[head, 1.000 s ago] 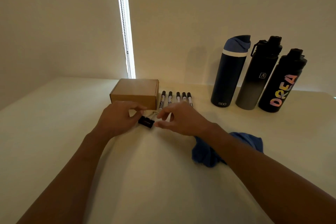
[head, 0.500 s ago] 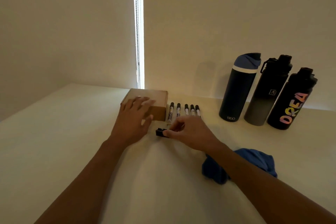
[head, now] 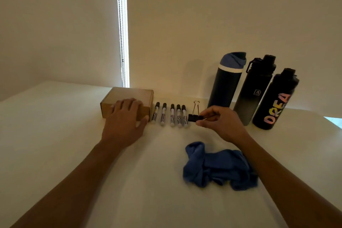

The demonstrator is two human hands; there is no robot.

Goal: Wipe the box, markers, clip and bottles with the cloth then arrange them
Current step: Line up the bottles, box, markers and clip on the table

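A brown cardboard box (head: 133, 96) sits at the back of the table, and my left hand (head: 124, 118) rests flat on its near side, thumb by the right corner. Several black-capped white markers (head: 172, 115) lie in a row right of the box. My right hand (head: 222, 124) pinches a black binder clip (head: 194, 116) just right of the markers, one wire handle standing up. Three bottles stand at the back right: a navy one with a blue lid (head: 226, 83), a black-to-grey one (head: 256, 90) and a black one with coloured letters (head: 275, 102). A crumpled blue cloth (head: 216, 166) lies near me.
The pale table (head: 55, 135) meets a plain wall at the back. A bright strip with a bead chain (head: 122, 27) runs down the wall behind the box. A small bright patch (head: 334, 121) shows at the table's right edge.
My right hand has carried the clip from in front of the box to the right end of the marker row. My left hand let go of the clip and settled on the box.
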